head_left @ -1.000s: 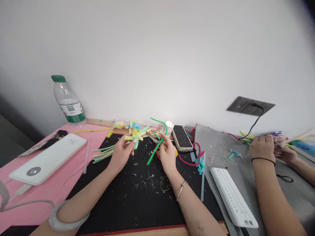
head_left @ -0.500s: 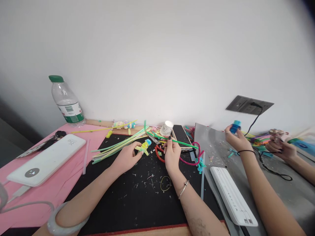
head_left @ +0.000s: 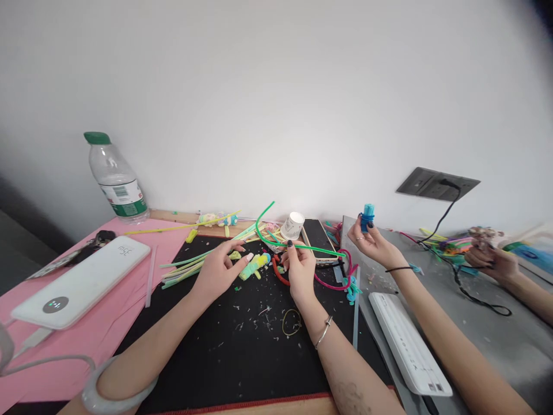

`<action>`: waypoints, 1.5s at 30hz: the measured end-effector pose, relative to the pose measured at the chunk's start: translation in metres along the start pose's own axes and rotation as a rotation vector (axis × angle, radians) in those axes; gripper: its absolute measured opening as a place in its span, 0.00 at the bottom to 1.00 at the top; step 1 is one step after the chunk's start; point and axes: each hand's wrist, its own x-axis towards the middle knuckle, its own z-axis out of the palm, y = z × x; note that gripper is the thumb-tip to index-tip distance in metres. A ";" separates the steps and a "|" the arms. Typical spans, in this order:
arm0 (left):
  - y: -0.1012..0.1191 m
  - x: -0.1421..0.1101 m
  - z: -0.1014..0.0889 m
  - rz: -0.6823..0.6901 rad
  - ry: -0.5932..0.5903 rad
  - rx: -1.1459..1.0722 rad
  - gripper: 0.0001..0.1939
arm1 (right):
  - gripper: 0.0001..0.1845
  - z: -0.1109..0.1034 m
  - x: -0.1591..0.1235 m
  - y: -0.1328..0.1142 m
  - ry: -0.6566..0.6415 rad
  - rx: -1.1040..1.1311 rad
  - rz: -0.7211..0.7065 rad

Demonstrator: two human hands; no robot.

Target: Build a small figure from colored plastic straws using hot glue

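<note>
My left hand (head_left: 221, 268) is open over the black mat, thumb and fingers apart. Beside its thumb tip lies a small yellow, pale-green and blue fuzzy figure (head_left: 254, 266); whether the thumb touches it I cannot tell. A bright green pipe cleaner (head_left: 322, 250) is pinched between the thumb and fingers of my right hand (head_left: 301, 270); its left end curves upward. Under my left hand's fingers runs a bundle of pale yellow and green pipe cleaners (head_left: 184, 272). A red-orange looped piece (head_left: 280, 274) sits just left of my right hand.
A paper cup (head_left: 292, 225) stands by the wall. The bottle (head_left: 116, 181) and a white power bank (head_left: 82, 282) are on the left. Another person's hand (head_left: 369, 239) holds a blue bundle (head_left: 367, 217); a second hand (head_left: 496, 262) is farther right. Another power bank (head_left: 408, 343) lies nearer me.
My left hand has let go of the fuzzy figure and its fingers have spread. The green pipe cleaner's free end has swung right and up. The other person's blue bundle has moved left.
</note>
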 end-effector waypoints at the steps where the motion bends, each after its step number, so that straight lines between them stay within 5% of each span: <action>1: 0.001 0.000 -0.001 -0.008 0.023 -0.044 0.24 | 0.16 0.001 -0.002 -0.001 -0.042 -0.004 0.007; 4: 0.004 0.000 0.000 -0.048 0.017 -0.235 0.28 | 0.16 0.006 -0.007 -0.002 -0.204 -0.006 0.011; 8: 0.006 0.001 0.000 -0.102 0.001 -0.362 0.17 | 0.14 0.009 -0.011 0.001 -0.366 -0.062 0.009; 14: -0.008 0.012 -0.006 -0.136 0.416 -0.595 0.18 | 0.09 0.002 -0.012 0.003 -0.275 -0.453 -0.169; 19: -0.016 0.016 -0.007 -0.094 0.489 -0.673 0.15 | 0.12 0.008 -0.026 -0.007 -0.672 -0.820 -0.335; 22: -0.016 0.015 -0.007 -0.109 0.450 -0.639 0.16 | 0.14 0.015 -0.034 -0.012 -0.729 -1.052 -0.367; 26: -0.017 0.013 -0.007 -0.145 0.413 -0.596 0.18 | 0.10 0.018 -0.036 -0.014 -0.649 -1.168 -0.366; 31: -0.021 0.015 -0.008 -0.193 0.424 -0.594 0.16 | 0.14 0.011 -0.029 -0.011 -0.515 -1.048 -0.398; 36: -0.020 0.015 -0.007 -0.218 0.407 -0.592 0.16 | 0.18 0.006 -0.022 -0.003 -0.357 -0.714 -0.348; 42: -0.012 0.014 -0.007 -0.216 0.391 -0.624 0.16 | 0.13 -0.003 0.001 0.012 -0.003 -0.063 -0.043; 45: -0.011 0.015 -0.007 -0.216 0.394 -0.630 0.16 | 0.12 -0.013 0.017 0.017 0.052 0.023 -0.031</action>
